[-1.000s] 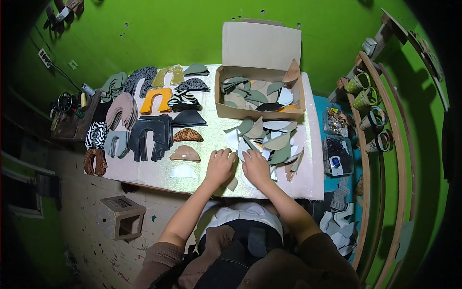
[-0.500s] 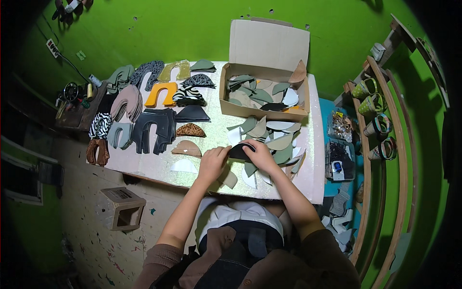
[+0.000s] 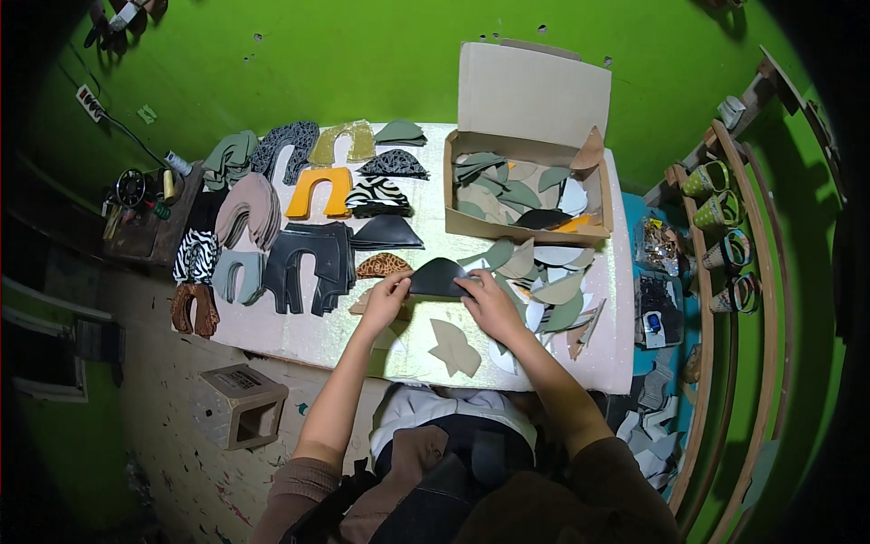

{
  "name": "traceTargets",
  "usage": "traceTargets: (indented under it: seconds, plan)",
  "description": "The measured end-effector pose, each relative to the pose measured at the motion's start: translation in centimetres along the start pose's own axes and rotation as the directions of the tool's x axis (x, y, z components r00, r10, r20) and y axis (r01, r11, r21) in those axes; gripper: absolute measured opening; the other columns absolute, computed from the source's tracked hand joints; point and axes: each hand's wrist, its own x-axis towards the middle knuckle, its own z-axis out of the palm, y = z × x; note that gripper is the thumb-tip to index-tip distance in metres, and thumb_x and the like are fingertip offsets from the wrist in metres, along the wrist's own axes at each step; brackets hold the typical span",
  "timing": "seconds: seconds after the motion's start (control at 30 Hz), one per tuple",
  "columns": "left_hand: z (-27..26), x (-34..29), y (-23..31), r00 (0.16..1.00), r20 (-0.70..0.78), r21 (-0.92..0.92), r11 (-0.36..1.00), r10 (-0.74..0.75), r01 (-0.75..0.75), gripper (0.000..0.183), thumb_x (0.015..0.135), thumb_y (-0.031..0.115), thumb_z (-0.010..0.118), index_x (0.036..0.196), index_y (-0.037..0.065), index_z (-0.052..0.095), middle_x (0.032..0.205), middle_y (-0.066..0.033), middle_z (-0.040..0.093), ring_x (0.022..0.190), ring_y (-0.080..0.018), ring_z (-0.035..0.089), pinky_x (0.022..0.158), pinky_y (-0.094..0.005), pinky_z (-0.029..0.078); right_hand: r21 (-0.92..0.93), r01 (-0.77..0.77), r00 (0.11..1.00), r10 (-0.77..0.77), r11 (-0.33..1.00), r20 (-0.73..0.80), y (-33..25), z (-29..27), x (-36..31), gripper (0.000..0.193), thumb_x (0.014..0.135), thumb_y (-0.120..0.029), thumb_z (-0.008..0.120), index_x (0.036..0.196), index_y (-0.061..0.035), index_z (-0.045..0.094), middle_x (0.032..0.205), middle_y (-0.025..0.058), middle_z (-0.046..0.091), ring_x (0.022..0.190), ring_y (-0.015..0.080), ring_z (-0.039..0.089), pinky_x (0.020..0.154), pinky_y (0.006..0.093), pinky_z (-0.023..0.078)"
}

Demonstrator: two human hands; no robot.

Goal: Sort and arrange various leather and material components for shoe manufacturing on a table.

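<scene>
Between both hands I hold a black half-moon piece [image 3: 438, 278] that looks like leather, curved edge away from me. My left hand [image 3: 385, 297] pinches its left corner, and my right hand [image 3: 489, 304] grips the right corner. Under it, on the table, lie beige pieces [image 3: 453, 349]. A leopard-print stack of half-moons [image 3: 382, 265] sits just beyond my left hand, and a black half-moon stack [image 3: 387, 232] is farther back. Right of my right hand spreads a loose pile of green, beige and white pieces [image 3: 557, 288].
An open cardboard box [image 3: 526, 229] with mixed pieces stands at the back right. Stacks of arch-shaped pieces [image 3: 311, 258] cover the table's left side. A wooden rack [image 3: 749, 308] with shoes [image 3: 725, 252] is at the right. A wooden stool [image 3: 237, 403] stands on the floor.
The black piece has moved left off the loose pile and now spans both hands, its face showing more fully. The beige pieces below are more exposed. The whole view has shifted slightly.
</scene>
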Motion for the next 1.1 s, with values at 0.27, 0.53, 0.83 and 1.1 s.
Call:
traceTargets:
  seconds: [0.27,0.53,0.83,1.1]
  plan:
    - [-5.7,2.3,1.1,0.955,-0.126,0.236,0.943,0.268,-0.233,0.033,0.083,0.001,0.062,0.115,0.001,0.056,0.099,-0.0062,0.059,0.079,-0.0107,0.057,0.066,-0.0251,0.048,0.013,0.047,0.995,-0.046,0.999,-0.085,-1.6,3.7,7.0,0.031,0.080,-0.007,0.060,0.110,-0.0027,0.059,0.115,0.0152,0.051,0.100,0.0313,0.055,0.083,0.0382,0.047]
    - [-9.7,5.3,2.3,0.791,0.007,0.818,0.452,0.611,-0.356,0.025,0.079,0.009,0.063,0.104,0.004,0.060,0.094,-0.0104,0.059,0.085,-0.0292,0.055,0.077,-0.0381,0.043,-0.178,0.109,0.982,-0.134,0.978,-0.133,-1.4,7.4,12.6,0.030,0.081,-0.009,0.059,0.111,-0.0046,0.059,0.116,0.0153,0.053,0.104,0.0308,0.053,0.087,0.0377,0.046]
    - [-11.4,6.9,0.1,0.790,0.202,0.909,0.189,0.579,-0.371,0.018,0.076,0.014,0.064,0.092,0.004,0.062,0.093,-0.0090,0.059,0.093,-0.0277,0.052,0.083,-0.0385,0.039,-0.421,0.137,0.974,-0.199,0.897,-0.107,-0.8,9.6,13.5,0.032,0.077,-0.010,0.056,0.108,-0.0072,0.062,0.115,0.0113,0.056,0.102,0.0250,0.054,0.084,0.0365,0.045]
    - [-10.2,7.4,0.3,0.791,0.167,0.933,0.164,0.588,-0.319,0.023,0.070,0.010,0.063,0.092,0.003,0.062,0.104,-0.0139,0.055,0.106,-0.0316,0.048,0.093,-0.0434,0.034,-0.417,0.076,0.972,-0.160,0.906,-0.171,-2.2,8.8,11.8,0.042,0.076,-0.007,0.056,0.118,-0.0091,0.056,0.119,0.0170,0.052,0.114,0.0295,0.048,0.091,0.0387,0.042]
